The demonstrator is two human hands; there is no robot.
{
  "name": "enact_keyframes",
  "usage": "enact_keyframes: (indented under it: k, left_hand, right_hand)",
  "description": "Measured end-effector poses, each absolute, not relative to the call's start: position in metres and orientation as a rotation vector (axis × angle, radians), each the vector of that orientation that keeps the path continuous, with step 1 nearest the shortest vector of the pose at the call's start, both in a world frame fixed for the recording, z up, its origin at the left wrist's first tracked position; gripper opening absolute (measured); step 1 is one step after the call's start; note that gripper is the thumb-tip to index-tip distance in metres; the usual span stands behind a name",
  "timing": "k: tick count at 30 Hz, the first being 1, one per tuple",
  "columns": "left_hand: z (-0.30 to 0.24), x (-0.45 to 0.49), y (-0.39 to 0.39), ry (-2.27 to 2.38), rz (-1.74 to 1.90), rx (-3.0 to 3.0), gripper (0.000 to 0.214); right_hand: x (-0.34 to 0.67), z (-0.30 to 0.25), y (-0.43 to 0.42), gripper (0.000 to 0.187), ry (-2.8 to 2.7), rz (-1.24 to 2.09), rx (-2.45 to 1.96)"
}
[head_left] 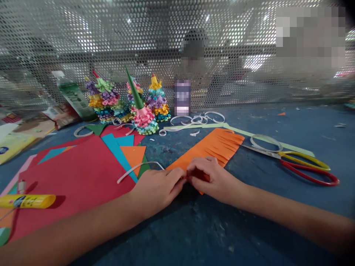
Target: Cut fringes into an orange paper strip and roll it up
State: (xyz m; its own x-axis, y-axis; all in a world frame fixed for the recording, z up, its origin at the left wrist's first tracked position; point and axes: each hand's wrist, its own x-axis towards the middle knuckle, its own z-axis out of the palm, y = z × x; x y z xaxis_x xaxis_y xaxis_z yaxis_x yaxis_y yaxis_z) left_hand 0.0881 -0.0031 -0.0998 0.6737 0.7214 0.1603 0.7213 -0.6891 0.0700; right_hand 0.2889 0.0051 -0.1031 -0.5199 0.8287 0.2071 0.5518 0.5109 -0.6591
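A sheet of orange paper [206,149], cut into a fringe along its far right side, lies slanted on the blue table. My left hand [161,186] is closed at its near edge, the fingertips pinched together. My right hand [212,179] meets it there, thumb and fingers curled round the same edge; the exact pinch is hidden by the fingers. A thin white strip [138,168] arches out leftward from behind my left hand. Scissors [280,155] with yellow and red handles lie partly spread on the right, their tips by the fringe.
Red paper [80,177] and coloured scraps spread on the left, with a yellow glue stick [33,201] on top. Fringed paper cones [144,118], a bottle [73,96] and a phone [182,98] stand before a perforated metal screen [124,29]. White strip curls [199,119] lie behind the orange paper.
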Motion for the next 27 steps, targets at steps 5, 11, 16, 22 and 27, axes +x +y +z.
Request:
enact_keyframes:
  k: [5,11,16,22,27]
  left_hand:
    - [-0.1009,0.0894,-0.0038,1.123,0.295,3.044,0.016]
    - [-0.1004,0.089,-0.0037,1.158,0.332,3.03,0.02]
    - [-0.1003,0.0893,-0.0032,1.156,0.341,3.0,0.022]
    - [-0.101,0.0887,-0.0044,1.149,0.421,3.001,0.021]
    - [-0.102,0.0884,-0.0041,1.1,0.468,3.047,0.018]
  right_hand:
    - [0.2869,-0.1025,0.0039,0.014,-2.262,0.722,-1.165]
    - [0.2876,-0.1024,0.0038,0.007,-2.248,0.692,-1.152]
    - [0.2909,-0.1028,0.006,0.005,-2.257,0.702,-1.09]
    - [0.2898,-0.104,0.0063,0.007,-2.261,0.704,-1.115]
    - [0.2882,-0.1034,0.0056,0.009,-2.256,0.706,-1.124]
